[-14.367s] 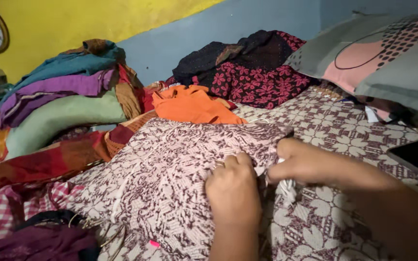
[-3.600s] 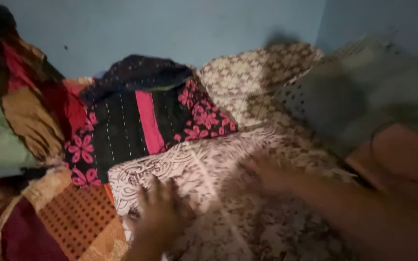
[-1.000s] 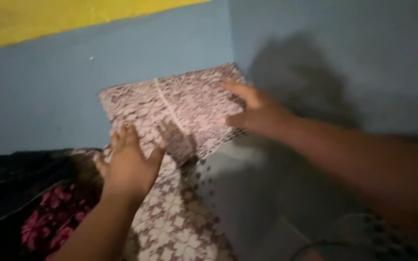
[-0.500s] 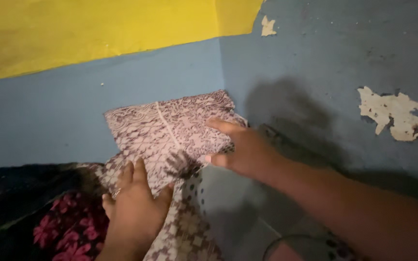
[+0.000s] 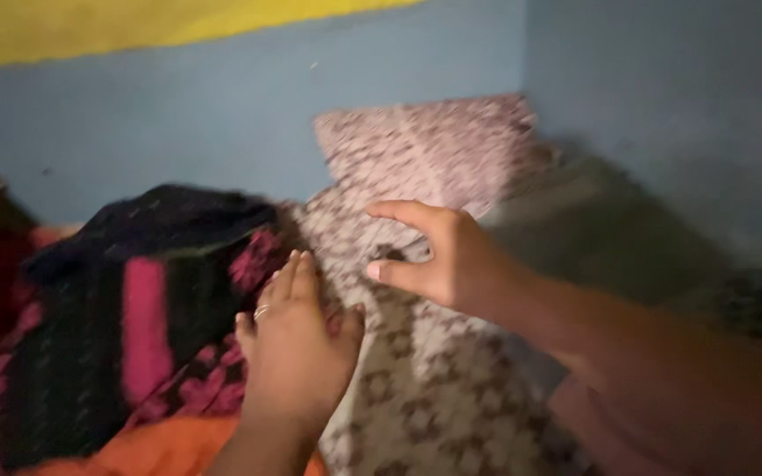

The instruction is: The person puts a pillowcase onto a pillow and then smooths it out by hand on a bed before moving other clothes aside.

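We have just one view, from a camera worn on the head. We look down and forward, over our own two arms, toward the far corner where the two blue walls (image 5: 451, 53) meet. Our left hand (image 5: 297, 339) and right hand (image 5: 438, 256) are very close to us, low in the middle. The folded patterned cloth (image 5: 425, 145) sits far in the corner. The dark flowered cloth (image 5: 134, 300) is on the left. Everything looks blurry.
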